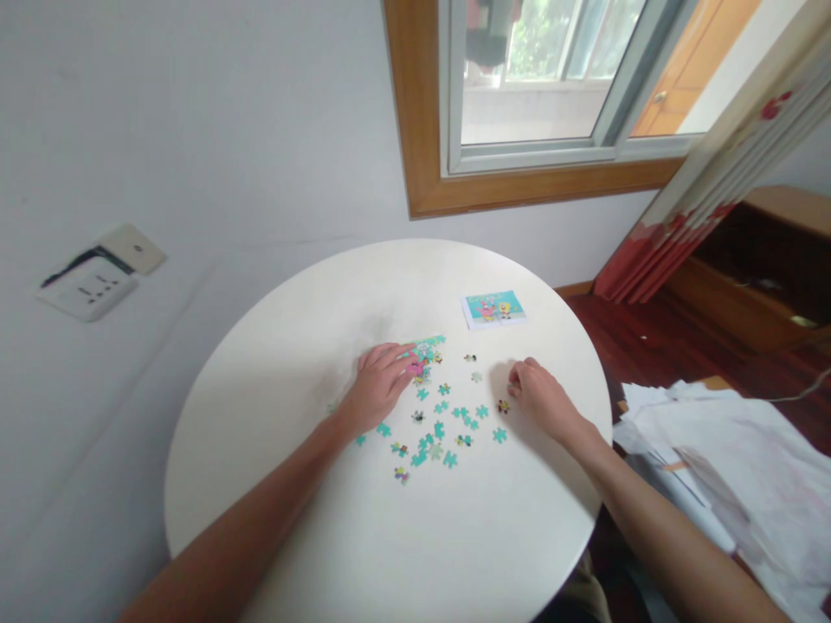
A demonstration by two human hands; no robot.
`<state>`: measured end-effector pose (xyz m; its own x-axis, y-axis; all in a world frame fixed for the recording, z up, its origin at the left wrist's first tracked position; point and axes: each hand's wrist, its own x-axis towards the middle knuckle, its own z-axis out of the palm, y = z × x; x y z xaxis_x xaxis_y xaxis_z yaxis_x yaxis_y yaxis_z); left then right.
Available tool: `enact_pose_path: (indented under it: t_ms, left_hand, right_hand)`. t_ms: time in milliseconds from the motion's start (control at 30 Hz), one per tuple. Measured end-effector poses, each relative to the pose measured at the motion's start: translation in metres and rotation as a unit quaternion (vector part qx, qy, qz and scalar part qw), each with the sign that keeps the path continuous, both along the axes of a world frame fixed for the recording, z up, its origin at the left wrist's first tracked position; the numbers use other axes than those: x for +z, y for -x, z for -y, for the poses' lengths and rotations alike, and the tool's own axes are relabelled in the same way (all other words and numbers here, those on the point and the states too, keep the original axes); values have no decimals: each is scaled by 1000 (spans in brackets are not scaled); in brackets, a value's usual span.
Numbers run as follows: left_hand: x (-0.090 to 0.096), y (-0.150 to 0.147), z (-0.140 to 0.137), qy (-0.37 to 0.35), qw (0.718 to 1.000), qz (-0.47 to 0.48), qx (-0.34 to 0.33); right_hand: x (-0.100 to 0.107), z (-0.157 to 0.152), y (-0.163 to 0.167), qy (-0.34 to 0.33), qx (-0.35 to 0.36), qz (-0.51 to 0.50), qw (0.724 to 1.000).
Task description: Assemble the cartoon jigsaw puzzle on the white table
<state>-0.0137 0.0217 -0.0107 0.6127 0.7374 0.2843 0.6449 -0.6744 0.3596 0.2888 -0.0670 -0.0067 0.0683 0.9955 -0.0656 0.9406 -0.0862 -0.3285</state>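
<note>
My left hand (376,385) lies with fingers stretched out over the left side of a partly joined jigsaw puzzle (425,353), covering some of it. The joined part shows teal, pink and yellow. To the right, my right hand (542,398) is closed just above the table, fingertips curled together; what they hold, if anything, is too small to make out. A dark and yellow puzzle piece (503,406) lies beside those fingertips. Several loose teal pieces (439,429) are scattered between and below the hands, with a multicoloured piece (401,474) nearest me.
The round white table (260,363) stands against the wall. A picture card (494,309) with cartoon figures lies toward its back right. Crumpled white sheets (733,459) are piled off the table's right edge. A window (532,156) and a curtain (688,190) are beyond.
</note>
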Motion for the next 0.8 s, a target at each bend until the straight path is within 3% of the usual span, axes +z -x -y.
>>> enact_pose_path:
  t_ms: [100,200,300,467,633,800]
  left_hand:
    - [0,-2,2,3,1000,-5,0]
    - [-2,-5,4,3,1000,-10,-7]
    - [-3,-7,5,5,1000,-13,-13]
    - [-2,-8,6,11,1000,-19,-14]
    - [-1,-7,5,10,1000,-21,-10]
    - [0,-7,4,18,1000,-20,-4]
  right_hand:
    - [2,-3,-1,-2,3,-57,998]
    - [10,-14,4,-33,11,-176,984]
    - [20,-34,17,-86,18,-276,957]
    - [29,-76,42,-34,-2,-449,893]
    - [18,-103,56,-20,14,-444,896]
    - [1,-106,62,-13,25,-446,895]
